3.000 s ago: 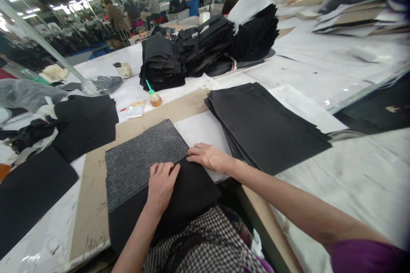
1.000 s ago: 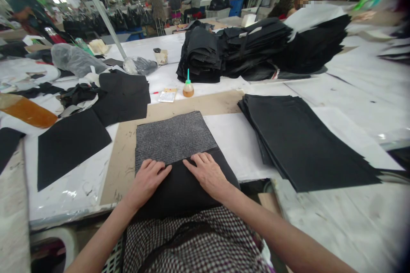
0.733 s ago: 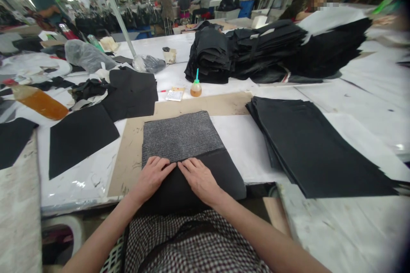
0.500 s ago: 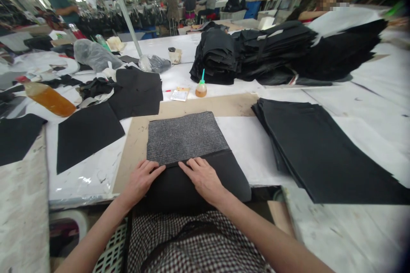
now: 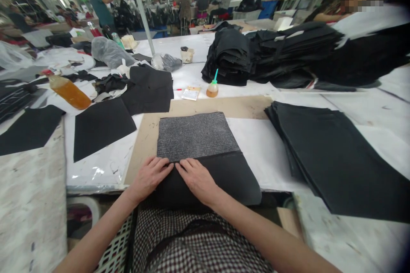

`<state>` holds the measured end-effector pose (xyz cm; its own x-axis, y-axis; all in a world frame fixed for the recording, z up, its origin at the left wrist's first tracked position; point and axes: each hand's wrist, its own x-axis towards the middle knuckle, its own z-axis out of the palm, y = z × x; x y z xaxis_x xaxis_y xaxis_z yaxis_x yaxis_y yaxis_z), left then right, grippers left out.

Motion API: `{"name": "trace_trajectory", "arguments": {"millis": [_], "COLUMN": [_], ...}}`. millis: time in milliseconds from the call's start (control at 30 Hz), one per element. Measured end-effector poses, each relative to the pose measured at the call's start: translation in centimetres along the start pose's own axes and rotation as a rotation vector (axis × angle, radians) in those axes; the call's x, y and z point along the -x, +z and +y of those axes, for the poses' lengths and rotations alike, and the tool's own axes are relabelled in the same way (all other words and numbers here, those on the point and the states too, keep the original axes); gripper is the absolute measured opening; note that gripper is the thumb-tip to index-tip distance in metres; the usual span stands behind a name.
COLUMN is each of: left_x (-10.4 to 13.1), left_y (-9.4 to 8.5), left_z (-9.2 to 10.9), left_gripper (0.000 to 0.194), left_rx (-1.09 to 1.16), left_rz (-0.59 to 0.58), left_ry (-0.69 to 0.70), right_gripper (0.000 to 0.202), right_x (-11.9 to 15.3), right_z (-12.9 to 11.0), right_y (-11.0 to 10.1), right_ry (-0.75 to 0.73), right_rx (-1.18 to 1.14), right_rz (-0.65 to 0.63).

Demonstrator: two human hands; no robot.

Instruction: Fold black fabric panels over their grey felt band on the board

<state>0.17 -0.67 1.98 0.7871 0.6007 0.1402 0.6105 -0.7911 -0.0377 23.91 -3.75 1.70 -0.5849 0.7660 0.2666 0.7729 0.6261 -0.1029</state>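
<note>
A black sheet [image 5: 233, 177] of leather-like material lies at the table's front edge, partly hanging over it toward my lap. Beyond its far edge shows a grey ribbed panel [image 5: 197, 136], and a straight seam or fold runs between the two. My left hand [image 5: 152, 178] rests on the left part of this line, fingers laid out and thumb pointing inward. Close beside it, my right hand [image 5: 197, 180] presses the same line with its fingers extended. The thumbs almost meet. Whether the fingertips grip any material underneath is hidden.
Under the panel is a beige board [image 5: 141, 147]. A stack of black sheets [image 5: 339, 158] lies right, loose black pieces [image 5: 102, 126] left. Farther back stand a small glue bottle [image 5: 212, 89], an amber bottle [image 5: 70, 92] lying tilted, and black bundles [image 5: 227, 55]. Co-workers are beyond.
The view has swung slightly left, so things appear shifted right. My two hands have come closer together along the seam, the left hand moving inward.
</note>
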Motion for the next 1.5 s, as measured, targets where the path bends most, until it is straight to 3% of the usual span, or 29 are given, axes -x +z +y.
{"name": "trace_trajectory", "arguments": {"millis": [167, 300, 867, 1100, 1267, 1400, 1500], "left_x": [1.5, 2.1, 2.9, 5.5, 3.0, -0.1, -0.6], "left_y": [1.3, 1.6, 0.5, -0.5, -0.4, 0.7, 1.2], "left_z": [-0.8, -1.0, -0.3, -0.2, 2.4, 4.5, 4.6], "left_gripper": [0.034, 0.029, 0.040, 0.036, 0.030, 0.030, 0.028], "left_rx": [0.247, 0.340, 0.103, 0.019, 0.050, 0.011, -0.050], "left_rz": [0.078, 0.139, 0.057, 0.001, 0.190, 0.189, 0.172], "left_ry": [-0.178, -0.201, -0.094, -0.249, -0.391, -0.353, -0.329], "right_gripper": [0.033, 0.040, 0.037, 0.035, 0.030, 0.027, 0.028], "right_x": [-0.4, -0.5, -1.1, -0.7, -0.7, 0.0, 2.3], "right_z": [-1.2, -1.3, -2.0, -1.8, -1.9, -0.9, 1.9], "right_y": [1.2, 0.9, 0.3, 0.3, 0.7, 0.4, -0.4], "right_ry": [0.002, 0.008, 0.013, 0.016, 0.022, 0.019, 0.054], "right_rx": [0.000, 0.009, 0.068, 0.041, 0.016, 0.002, 0.022], "right_rz": [0.007, -0.002, 0.007, 0.046, 0.076, 0.067, 0.030]}}
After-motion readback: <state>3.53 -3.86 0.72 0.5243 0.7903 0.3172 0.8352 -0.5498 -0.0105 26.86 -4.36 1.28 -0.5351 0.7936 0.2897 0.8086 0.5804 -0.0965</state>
